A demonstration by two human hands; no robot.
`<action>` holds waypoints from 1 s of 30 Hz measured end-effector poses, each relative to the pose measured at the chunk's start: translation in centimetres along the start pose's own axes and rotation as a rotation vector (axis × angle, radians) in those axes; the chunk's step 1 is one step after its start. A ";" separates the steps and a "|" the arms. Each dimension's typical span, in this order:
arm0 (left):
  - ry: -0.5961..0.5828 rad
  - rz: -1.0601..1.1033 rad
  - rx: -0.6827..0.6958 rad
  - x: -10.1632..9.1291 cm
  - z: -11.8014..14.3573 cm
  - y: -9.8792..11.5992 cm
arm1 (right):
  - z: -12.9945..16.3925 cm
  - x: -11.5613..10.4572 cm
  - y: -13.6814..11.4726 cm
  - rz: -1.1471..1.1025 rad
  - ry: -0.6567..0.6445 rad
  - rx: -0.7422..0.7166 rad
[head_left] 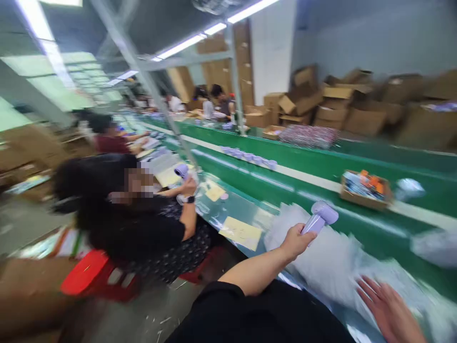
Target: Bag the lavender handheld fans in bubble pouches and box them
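Observation:
My left hand (297,242) is closed around the handle of a lavender handheld fan (324,214), its round head tilted up and to the right. Below the fan lies a long pile of translucent plastic bags (321,262) along the bench edge. At the lower right, my right hand (387,305) is open with its fingers stretched out, over or beside the bags. Whether it touches them I cannot tell. A yellowish sheet (241,232) rests on the bench left of my left hand.
Beside me on the left, a seated co-worker (143,224) holds a similar lavender fan (181,170). The green conveyor (303,200) carries a row of lavender parts (248,156) and a cardboard box (366,190) of orange and blue items. A red stool (89,274) stands behind the co-worker.

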State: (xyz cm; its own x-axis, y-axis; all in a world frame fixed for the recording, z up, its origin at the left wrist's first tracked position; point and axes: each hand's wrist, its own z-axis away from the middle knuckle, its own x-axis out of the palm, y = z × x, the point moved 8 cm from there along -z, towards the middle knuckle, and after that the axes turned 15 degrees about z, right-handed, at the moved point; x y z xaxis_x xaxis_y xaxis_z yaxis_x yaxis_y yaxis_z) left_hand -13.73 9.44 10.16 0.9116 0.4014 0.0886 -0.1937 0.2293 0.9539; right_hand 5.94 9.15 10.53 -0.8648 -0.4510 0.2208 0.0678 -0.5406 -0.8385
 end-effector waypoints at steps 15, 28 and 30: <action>-1.079 -1.142 0.344 22.0 3.3 -9.9 | 8.7 -15.6 9.5 -0.488 0.565 0.127; -1.310 -1.271 0.229 24.2 -0.7 -14.0 | 8.7 -14.4 8.2 -0.553 0.356 0.049; -1.323 -1.275 0.240 24.4 -0.4 -13.9 | 8.4 -14.5 7.8 -0.590 0.300 0.049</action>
State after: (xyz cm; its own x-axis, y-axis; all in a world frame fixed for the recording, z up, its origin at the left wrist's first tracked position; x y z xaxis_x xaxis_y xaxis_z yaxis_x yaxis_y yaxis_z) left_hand 11.02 16.40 -1.02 0.1241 -0.7891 -0.6017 0.6951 -0.3635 0.6202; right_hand 23.19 5.49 5.04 -0.8644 0.1446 0.4815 -0.4433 -0.6712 -0.5941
